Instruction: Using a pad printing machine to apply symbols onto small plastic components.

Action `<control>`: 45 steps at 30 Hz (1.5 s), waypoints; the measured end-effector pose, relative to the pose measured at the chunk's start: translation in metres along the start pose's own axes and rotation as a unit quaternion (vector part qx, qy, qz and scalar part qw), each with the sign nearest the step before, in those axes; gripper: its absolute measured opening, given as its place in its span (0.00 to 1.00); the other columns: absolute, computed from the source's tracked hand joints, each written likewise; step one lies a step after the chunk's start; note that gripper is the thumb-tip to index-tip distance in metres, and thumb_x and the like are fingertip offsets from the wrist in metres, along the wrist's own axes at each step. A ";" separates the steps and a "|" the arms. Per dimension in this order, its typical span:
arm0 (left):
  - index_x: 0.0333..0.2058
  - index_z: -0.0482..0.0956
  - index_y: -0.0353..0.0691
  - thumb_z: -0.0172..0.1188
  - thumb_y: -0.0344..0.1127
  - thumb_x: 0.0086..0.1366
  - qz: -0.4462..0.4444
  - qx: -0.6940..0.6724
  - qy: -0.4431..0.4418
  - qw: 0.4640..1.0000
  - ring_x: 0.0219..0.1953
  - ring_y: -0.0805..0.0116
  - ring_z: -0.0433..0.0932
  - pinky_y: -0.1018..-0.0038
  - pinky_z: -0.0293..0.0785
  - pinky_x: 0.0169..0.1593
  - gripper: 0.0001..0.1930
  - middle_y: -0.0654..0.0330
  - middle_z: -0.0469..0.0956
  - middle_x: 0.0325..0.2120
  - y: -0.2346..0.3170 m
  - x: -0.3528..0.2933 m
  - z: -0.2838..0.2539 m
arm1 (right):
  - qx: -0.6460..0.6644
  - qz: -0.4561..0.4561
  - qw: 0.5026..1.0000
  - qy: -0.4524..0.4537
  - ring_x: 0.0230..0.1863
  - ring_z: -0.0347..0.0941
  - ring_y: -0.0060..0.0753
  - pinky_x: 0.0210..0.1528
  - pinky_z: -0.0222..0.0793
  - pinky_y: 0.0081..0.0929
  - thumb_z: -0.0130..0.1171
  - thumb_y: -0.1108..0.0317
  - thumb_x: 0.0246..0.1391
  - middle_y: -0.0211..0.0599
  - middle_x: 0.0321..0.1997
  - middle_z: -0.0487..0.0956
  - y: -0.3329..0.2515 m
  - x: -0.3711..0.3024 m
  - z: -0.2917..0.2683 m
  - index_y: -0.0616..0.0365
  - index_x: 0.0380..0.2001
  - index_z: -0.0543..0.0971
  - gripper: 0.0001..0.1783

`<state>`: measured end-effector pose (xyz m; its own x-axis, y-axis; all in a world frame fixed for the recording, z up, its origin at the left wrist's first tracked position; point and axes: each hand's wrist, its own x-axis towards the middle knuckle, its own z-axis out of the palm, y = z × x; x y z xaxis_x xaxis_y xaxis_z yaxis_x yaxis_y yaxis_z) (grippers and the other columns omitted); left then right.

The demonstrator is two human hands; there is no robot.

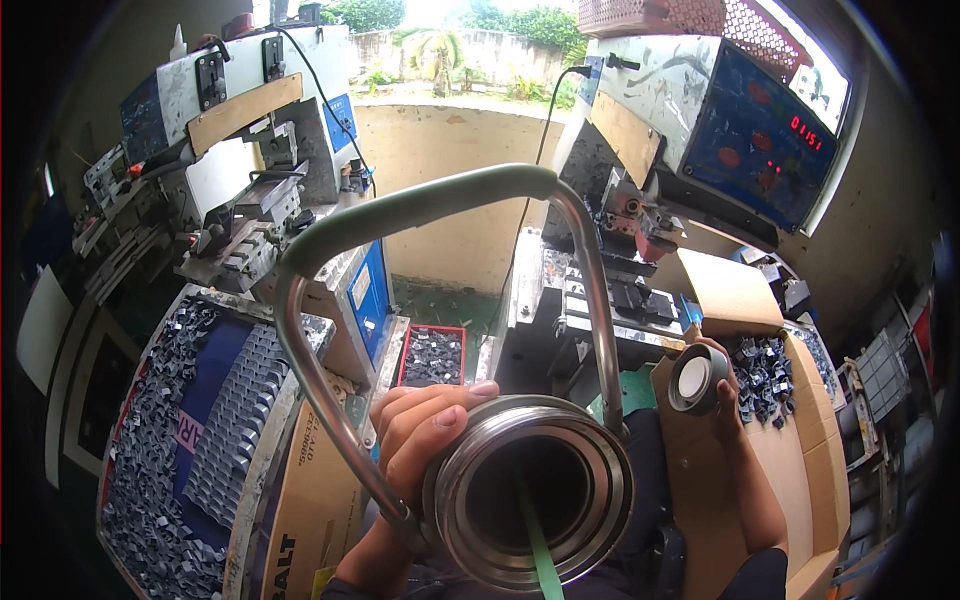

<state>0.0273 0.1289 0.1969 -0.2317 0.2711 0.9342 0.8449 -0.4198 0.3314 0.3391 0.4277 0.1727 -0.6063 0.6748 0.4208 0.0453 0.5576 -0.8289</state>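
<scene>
A steel insulated jug (622, 500) is close in front of me, its round mouth facing up and its inside dark. My left hand (425, 435) is wrapped around its left side, fingers over the rim. The jug's large hoop handle (430, 210), with a green-grey sleeve on top, rises over the view. A flat green strip (540, 555) comes out of the mouth toward me; I cannot tell if it is a straw. Off to the right, my right hand (730, 405) grips a round dark lid (697, 380) with a pale disc inside, apart from the jug.
Two bench machines stand ahead, a left one (240, 100) and a right one (650, 120) with a red-lit panel. At left, a tray (215, 420) holds many small dark parts. An open cardboard box (790, 480) with parts is at right. A red-edged bin (435, 335) sits between.
</scene>
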 end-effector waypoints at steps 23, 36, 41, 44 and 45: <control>0.65 0.71 0.31 0.76 0.51 0.58 -0.022 -0.091 0.026 0.995 0.54 0.49 0.83 0.57 0.72 0.59 0.43 0.42 0.83 0.53 -0.010 -0.004 0.002 | 0.001 -0.010 1.000 -0.006 0.62 0.71 0.32 0.66 0.64 0.32 0.55 0.23 0.60 0.40 0.60 0.77 0.013 0.001 -0.002 0.64 0.70 0.68 0.55; 0.64 0.67 0.41 0.70 0.49 0.68 0.021 -0.052 0.002 0.998 0.51 0.51 0.83 0.58 0.71 0.58 0.33 0.44 0.83 0.53 -0.002 0.002 -0.001 | 0.008 0.007 1.000 0.003 0.63 0.72 0.34 0.67 0.65 0.34 0.57 0.23 0.57 0.41 0.60 0.76 0.011 -0.002 -0.002 0.62 0.70 0.67 0.56; 0.64 0.66 0.42 0.69 0.46 0.69 0.023 -0.043 -0.006 0.999 0.51 0.51 0.83 0.58 0.72 0.57 0.31 0.43 0.83 0.53 -0.001 0.001 0.000 | 0.018 0.015 1.000 -0.002 0.63 0.71 0.34 0.67 0.65 0.34 0.57 0.23 0.57 0.41 0.60 0.76 0.017 0.000 -0.002 0.63 0.70 0.67 0.57; 0.63 0.67 0.42 0.68 0.44 0.70 0.015 -0.035 0.000 0.999 0.51 0.52 0.84 0.57 0.72 0.56 0.29 0.43 0.83 0.53 0.000 0.001 0.002 | 0.001 -0.011 1.000 -0.008 0.64 0.69 0.34 0.69 0.62 0.34 0.55 0.23 0.59 0.41 0.61 0.75 0.015 0.000 -0.005 0.63 0.71 0.67 0.56; 0.63 0.67 0.42 0.68 0.44 0.70 0.019 -0.033 0.003 0.999 0.50 0.52 0.84 0.58 0.72 0.56 0.28 0.44 0.83 0.53 0.000 0.002 0.003 | 0.002 -0.009 1.000 -0.009 0.64 0.69 0.34 0.69 0.62 0.34 0.55 0.23 0.59 0.41 0.61 0.75 0.016 0.000 -0.005 0.63 0.71 0.67 0.56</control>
<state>0.0283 0.1319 0.1981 -0.2030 0.2478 0.9473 0.8202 -0.4854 0.3027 0.3433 0.4387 0.1616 -0.6205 0.6560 0.4298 0.0310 0.5681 -0.8224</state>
